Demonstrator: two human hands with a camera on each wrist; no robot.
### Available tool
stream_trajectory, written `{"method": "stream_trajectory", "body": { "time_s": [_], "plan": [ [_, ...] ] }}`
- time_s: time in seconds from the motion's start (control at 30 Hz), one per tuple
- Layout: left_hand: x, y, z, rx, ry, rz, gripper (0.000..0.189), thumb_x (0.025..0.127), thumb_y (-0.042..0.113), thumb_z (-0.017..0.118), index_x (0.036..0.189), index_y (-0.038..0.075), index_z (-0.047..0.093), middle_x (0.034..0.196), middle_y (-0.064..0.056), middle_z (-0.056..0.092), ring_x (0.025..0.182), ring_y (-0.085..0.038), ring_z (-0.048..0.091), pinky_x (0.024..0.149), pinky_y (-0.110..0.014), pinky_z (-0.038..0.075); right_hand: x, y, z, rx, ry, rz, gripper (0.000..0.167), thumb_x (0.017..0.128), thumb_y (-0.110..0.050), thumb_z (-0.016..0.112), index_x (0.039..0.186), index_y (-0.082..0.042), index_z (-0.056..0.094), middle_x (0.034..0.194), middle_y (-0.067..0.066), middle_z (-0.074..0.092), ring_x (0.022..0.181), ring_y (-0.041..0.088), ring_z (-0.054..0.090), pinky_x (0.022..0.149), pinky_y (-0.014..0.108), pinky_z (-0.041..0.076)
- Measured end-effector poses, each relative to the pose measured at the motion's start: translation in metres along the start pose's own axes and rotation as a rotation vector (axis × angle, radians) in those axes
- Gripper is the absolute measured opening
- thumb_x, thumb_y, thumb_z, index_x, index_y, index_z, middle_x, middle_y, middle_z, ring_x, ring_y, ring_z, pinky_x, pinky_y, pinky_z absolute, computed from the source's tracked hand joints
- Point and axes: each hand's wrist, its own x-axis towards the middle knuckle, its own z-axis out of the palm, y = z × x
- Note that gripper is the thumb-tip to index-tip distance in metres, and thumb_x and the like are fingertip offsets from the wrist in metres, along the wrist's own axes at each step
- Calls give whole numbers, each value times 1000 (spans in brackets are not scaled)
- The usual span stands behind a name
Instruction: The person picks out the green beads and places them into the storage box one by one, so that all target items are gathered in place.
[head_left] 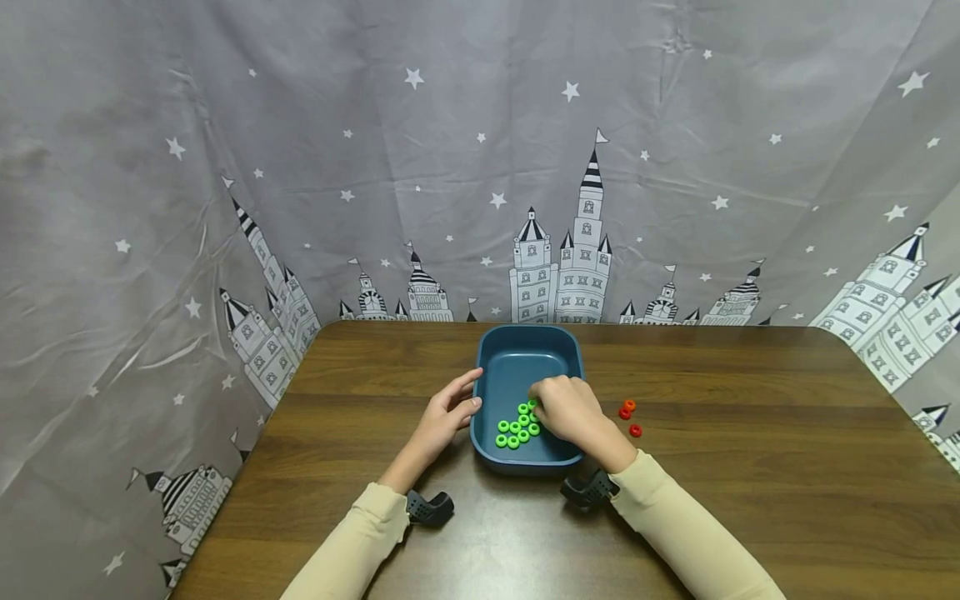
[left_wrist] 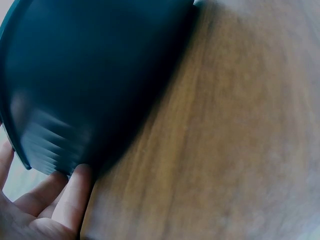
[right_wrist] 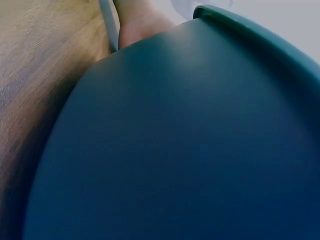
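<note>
A dark blue rectangular bin [head_left: 528,468] stands on the wooden table, with several bright green rings [head_left: 513,442] lying on its floor toward the near end. My left hand [head_left: 444,421] is at the bin's left side, fingers extended. In the left wrist view, the fingertips [left_wrist: 80,175] touch the ridged outer wall. Over the right part of the bin, my right hand [head_left: 567,408] reaches down among the green rings with bent fingers. Its fingertips are hidden from the head view, so any ring between them cannot be made out. The right wrist view mostly shows the bin's outer wall [right_wrist: 165,135].
To the right of the bin, a few small red and orange rings [head_left: 635,431] lie on the wooden table [head_left: 750,467]. A grey curtain [head_left: 450,192] printed with castles and stars hangs behind it. Black devices [head_left: 430,509] are strapped to both wrists.
</note>
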Motion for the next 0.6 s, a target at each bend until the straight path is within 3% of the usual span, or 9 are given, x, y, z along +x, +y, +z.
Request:
{"method": "stream_trajectory", "body": {
  "time_s": [0.2, 0.6],
  "plan": [
    [0, 1, 0, 2, 2, -10, 53, 103, 10, 55, 154, 8, 43, 151, -28, 49, 131, -40, 56, 95, -39, 59, 0, 1, 1, -24, -10, -3, 13, 81, -4, 70, 85, -14, 77, 75, -2, 69, 59, 15, 50, 54, 36, 43],
    [0, 2, 1, 16, 4, -15, 53, 103, 11, 55, 154, 9, 43, 151, -28, 49, 131, -40, 56, 97, -43, 58, -2, 0, 0, -19, -7, -12, 16, 81, -2, 68, 87, -12, 79, 79, 1, 73, 59, 16, 52, 53, 38, 45]
  ]
}}
